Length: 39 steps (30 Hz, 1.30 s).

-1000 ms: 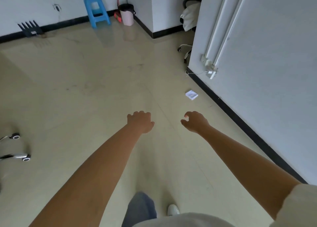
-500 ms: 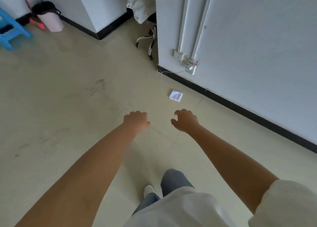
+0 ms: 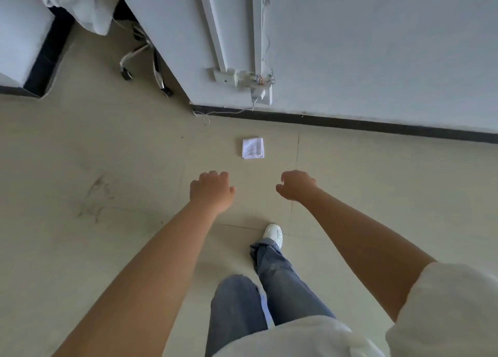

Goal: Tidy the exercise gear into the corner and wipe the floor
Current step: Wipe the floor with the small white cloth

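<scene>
A small white cloth [image 3: 252, 148], folded into a neat square with a soft towelling look, lies flat on the floor [image 3: 80, 146] of smooth, pale beige tiles crossed by thin dark joints and smudged with grey scuff marks to the left. It sits just short of the black skirting board [image 3: 377, 126] that runs along the foot of a matt white wall [image 3: 377, 47], below a white plastic socket [image 3: 260, 92] from which a thin white cable trails onto the tiles. The cloth lies ahead of both hands and between them, apart from the fingers of either, touching nothing but the floor. The left hand [image 3: 211, 191] is held out palm down over the tiles, its fingers loosely curled under and holding nothing. The right hand [image 3: 296, 185] reaches forward at the same height, fingers bent and slightly spread, thumb apart from them, also empty. Both forearms are bare and extended forward, the right one emerging from a white sleeve [image 3: 444, 302]. Below, blue jeans end in a white shoe [image 3: 273, 234] stepping toward the cloth. At the upper left, the chrome legs and castors of a chair [image 3: 145, 60] stand beside the wall's corner.
</scene>
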### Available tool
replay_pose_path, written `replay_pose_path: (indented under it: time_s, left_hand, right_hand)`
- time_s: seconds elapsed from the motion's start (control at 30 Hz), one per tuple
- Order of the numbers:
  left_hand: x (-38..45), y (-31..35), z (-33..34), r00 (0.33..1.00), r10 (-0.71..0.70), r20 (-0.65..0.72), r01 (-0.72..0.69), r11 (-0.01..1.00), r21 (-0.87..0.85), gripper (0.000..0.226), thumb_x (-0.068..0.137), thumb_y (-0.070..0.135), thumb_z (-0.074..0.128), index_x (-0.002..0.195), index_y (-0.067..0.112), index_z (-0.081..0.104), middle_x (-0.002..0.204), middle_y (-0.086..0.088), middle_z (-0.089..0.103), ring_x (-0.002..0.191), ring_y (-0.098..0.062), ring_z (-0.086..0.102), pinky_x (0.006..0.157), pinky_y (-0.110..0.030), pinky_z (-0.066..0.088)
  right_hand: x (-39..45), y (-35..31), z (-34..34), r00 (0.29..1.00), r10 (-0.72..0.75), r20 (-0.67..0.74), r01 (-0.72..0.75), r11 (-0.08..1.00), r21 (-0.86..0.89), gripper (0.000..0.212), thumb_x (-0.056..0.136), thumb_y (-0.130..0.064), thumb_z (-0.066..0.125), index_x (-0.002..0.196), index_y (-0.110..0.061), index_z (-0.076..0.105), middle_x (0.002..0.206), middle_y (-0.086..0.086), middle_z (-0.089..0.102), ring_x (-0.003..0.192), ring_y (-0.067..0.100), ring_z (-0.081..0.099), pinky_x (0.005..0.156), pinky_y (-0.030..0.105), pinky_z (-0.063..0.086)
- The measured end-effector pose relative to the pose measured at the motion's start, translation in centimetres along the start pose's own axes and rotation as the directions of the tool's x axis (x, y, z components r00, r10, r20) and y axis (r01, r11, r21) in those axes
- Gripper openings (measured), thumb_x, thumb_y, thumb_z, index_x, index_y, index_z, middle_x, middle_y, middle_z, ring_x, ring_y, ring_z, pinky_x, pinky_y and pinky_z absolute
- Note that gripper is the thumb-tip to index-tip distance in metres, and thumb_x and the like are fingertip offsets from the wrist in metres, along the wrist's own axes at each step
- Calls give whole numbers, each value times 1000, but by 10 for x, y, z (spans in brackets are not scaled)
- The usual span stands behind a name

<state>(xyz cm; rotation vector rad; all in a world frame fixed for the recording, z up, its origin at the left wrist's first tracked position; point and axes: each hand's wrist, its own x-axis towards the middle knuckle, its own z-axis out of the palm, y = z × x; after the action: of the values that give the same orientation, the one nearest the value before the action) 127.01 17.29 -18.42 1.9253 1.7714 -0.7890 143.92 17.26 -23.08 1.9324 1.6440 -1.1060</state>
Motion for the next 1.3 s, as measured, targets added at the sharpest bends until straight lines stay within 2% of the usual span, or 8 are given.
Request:
replay_pose_path:
  time_s: [0.17,0.33,0.7,0.9,1.03,1.1,1.2,1.3]
  left_hand:
    - [119,-8,30,996,87,33,-88,995,40,37,100,30,33,123,5,49,127,-14,52,121,-31,47,94,-38,40]
    - [272,-2,118,995,95,43,-94,995,-12,37,100,30,33,122,5,49,125,-14,52,121,-31,47,94,-37,40]
    - [550,6,309,984,136,-118,-130,990,64,32,99,27,36,118,6,51,119,-12,55,114,-31,50,88,-37,42]
    - [581,13,337,974,119,-191,-132,990,-57,27,96,21,42,108,1,56,114,-18,57,113,-35,49,86,-40,43]
    - [580,23,331,970,129,-206,-142,989,-49,28,93,16,46,110,-2,58,115,-23,58,112,-39,51,84,-43,45]
    - [581,38,326,954,212,-212,-206,977,51,29,94,14,46,116,-1,56,120,-21,56,116,-38,48,85,-42,44]
    - [583,72,325,905,354,-237,-325,933,154,27,93,13,47,116,0,55,121,-20,54,117,-37,47,86,-40,43]
    - [577,123,334,838,490,-241,-451,870,200,29,92,14,47,116,1,53,122,-20,52,119,-35,45,88,-41,41]
  right_hand:
    - [107,-12,26,998,63,14,-63,996,67,35,95,-21,40,126,-12,53,131,9,53,125,26,45,99,34,38]
    - [257,-6,86,995,96,-23,-92,989,120,33,94,-18,41,122,-10,56,126,9,54,120,27,48,95,32,40]
    - [577,6,213,937,161,-311,-88,968,236,33,96,-24,45,127,-13,48,127,11,47,119,28,46,94,34,39]
    - [603,5,242,909,160,-384,-79,973,219,37,90,-2,44,125,-11,44,120,14,49,105,32,55,90,32,40]
    - [599,12,240,912,167,-376,-11,923,385,35,86,2,43,119,-7,50,104,12,51,98,34,56,90,32,41]
    - [595,26,237,901,188,-391,0,901,433,37,86,0,43,120,-8,52,104,11,52,92,34,53,90,31,40]
    - [581,68,235,866,248,-434,-16,881,472,39,88,-4,44,125,-13,52,118,11,55,100,34,56,88,30,39]
    - [549,128,243,804,409,-432,-70,786,614,39,91,-6,42,127,-15,53,120,12,54,101,34,57,73,26,38]
